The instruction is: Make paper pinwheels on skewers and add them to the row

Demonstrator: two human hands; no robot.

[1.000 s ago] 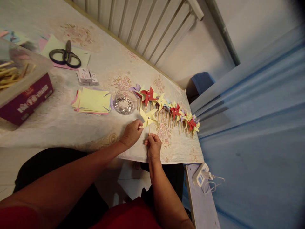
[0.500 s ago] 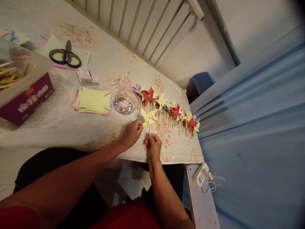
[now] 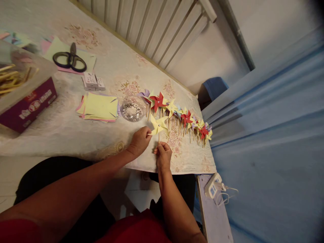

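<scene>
A pale yellow paper pinwheel (image 3: 159,125) with a small pin at its centre stands upright on a thin wooden stick over the near part of the table. My right hand (image 3: 164,156) is closed around the lower stick. At the pinwheel's lower left blade, my left hand (image 3: 140,140) pinches the tip between thumb and fingers. Just beyond lies a row of finished-looking pinwheels in red, yellow, purple and blue, among them a red pinwheel (image 3: 157,101). Left of that row sits a clear round container (image 3: 132,108) of small shiny metal pieces.
Yellow and pink cut paper squares (image 3: 100,106) lie stacked on the flowered tablecloth (image 3: 83,141). Small white boxes (image 3: 92,81) and black-handled scissors (image 3: 70,60) lie behind. A box of wooden sticks (image 3: 30,104) stands at left. A power strip (image 3: 213,185) rests beyond the table's right end.
The yellow pinwheel's blades have shifted very slightly at my left fingertips. Both hands keep nearly the same place and hold.
</scene>
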